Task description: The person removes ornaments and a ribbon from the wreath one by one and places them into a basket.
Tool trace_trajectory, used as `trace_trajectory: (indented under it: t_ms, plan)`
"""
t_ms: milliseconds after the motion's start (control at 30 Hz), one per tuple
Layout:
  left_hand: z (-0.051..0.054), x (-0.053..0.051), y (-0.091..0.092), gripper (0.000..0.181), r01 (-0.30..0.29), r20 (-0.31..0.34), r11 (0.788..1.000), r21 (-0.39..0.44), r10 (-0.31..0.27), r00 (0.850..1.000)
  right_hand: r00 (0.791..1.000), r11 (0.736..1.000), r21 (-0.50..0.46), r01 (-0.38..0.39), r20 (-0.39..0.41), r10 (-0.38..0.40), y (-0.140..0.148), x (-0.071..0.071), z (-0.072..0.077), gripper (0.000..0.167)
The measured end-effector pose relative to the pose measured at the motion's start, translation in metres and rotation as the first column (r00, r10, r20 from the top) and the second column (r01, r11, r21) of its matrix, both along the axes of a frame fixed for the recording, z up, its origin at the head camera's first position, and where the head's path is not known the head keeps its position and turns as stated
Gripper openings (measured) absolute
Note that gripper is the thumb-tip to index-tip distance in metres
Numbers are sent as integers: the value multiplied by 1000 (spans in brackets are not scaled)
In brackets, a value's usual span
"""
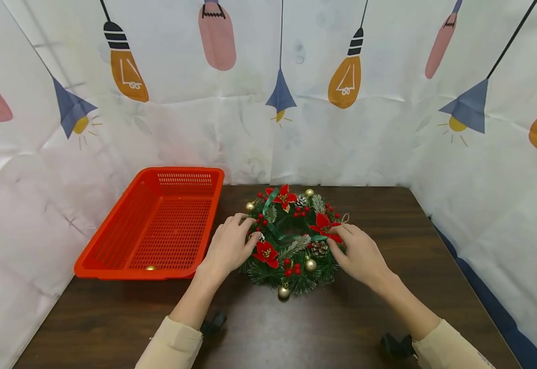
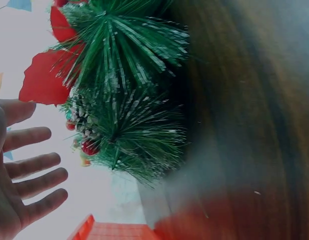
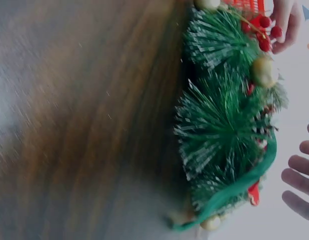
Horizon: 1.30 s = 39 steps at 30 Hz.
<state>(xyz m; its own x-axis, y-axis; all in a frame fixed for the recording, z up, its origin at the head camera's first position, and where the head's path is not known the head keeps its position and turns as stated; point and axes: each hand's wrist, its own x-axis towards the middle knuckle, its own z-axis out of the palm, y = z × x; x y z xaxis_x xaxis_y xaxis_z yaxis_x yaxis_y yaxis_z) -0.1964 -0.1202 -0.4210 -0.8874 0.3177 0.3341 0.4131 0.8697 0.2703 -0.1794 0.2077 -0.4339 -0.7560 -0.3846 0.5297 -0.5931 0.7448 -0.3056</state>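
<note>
A green pine wreath lies flat on the table, set with red poinsettias, berries, pine cones and gold balls. A green ribbon loops across it; its tail hangs down the outer side in the right wrist view. My left hand hovers at the wreath's left edge, its fingers spread and holding nothing. Over the right edge is my right hand, fingers relaxed beside a poinsettia; its fingers show apart from the needles in the right wrist view.
An orange-red plastic basket stands left of the wreath, with a small gold ball near its front wall. The dark wooden table ends at a white printed curtain behind and on both sides.
</note>
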Motion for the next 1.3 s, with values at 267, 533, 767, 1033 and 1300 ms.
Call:
trace_trajectory:
  t_ms: [267, 533, 767, 1033, 1300]
  plan:
    - [-9, 12, -1, 41, 30, 29, 998, 46, -32, 999, 998, 998, 7, -60, -36, 60, -13, 12, -7, 16]
    - [-20, 22, -3, 54, 100, 113, 995, 1, -99, 989, 991, 992, 44, -119, -63, 122, -24, 19, -9, 24]
    - [-25, 29, -6, 63, 153, 181, 988, -9, -149, 972, 984, 984, 73, -162, -70, 167, -29, 21, -12, 29]
    - [-25, 29, -10, 65, 177, 190, 984, -21, -170, 967, 980, 982, 116, -150, -118, 163, -29, 23, -15, 37]
    - [-28, 30, -13, 67, 189, 222, 981, -36, -177, 959, 974, 979, 152, -133, -165, 158, -29, 26, -21, 44]
